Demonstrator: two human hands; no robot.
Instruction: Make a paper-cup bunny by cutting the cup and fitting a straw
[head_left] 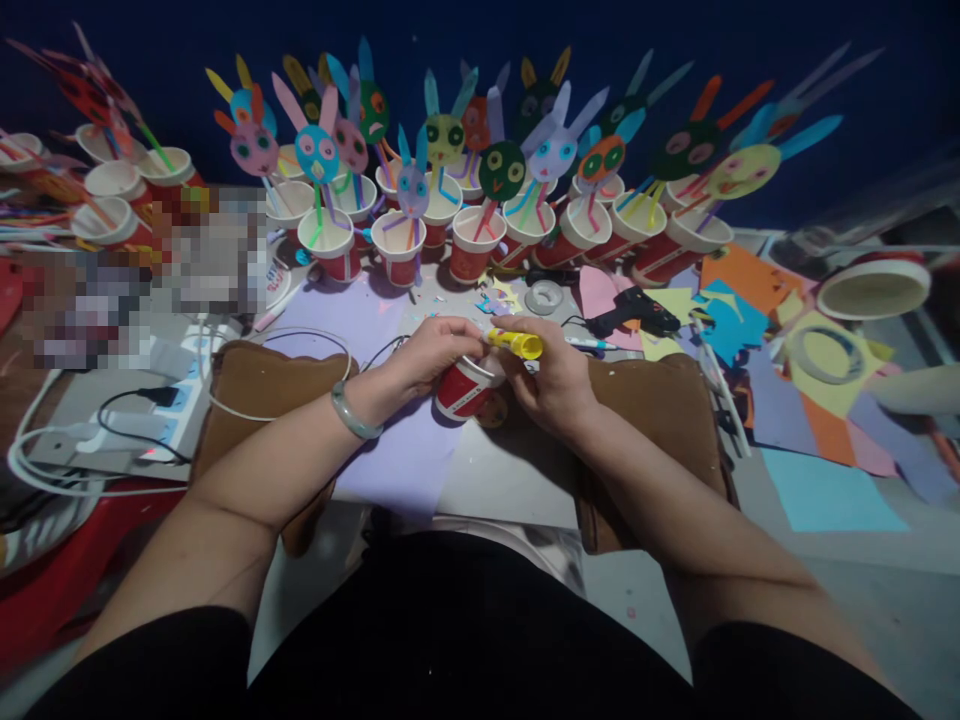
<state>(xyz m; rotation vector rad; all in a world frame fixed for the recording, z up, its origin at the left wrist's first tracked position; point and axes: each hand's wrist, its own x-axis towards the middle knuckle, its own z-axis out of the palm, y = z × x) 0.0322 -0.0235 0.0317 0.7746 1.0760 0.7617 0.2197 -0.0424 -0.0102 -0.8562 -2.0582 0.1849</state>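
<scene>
In front of me a red and white paper cup (460,393) stands slightly tilted on the table. My left hand (429,357) is closed at its rim, the fingertips pinched together there. A yellow marker-like tube (525,345) is gripped in my right hand (559,378), its wide hollow-looking end pointing right. The tube's other end lies close to the left fingertips above the cup; what it touches is hidden. Beside the cup's base, a small round orange piece (492,410) shows partly in shadow.
Several paper cups (480,262) holding rabbit-faced paper figures line the back. A black glue gun (637,312), tape roll (823,354) and coloured paper scraps (739,320) lie right. Left are a power strip (180,400) with cables and purple paper (390,470). Brown cushions (262,385) lie under my forearms.
</scene>
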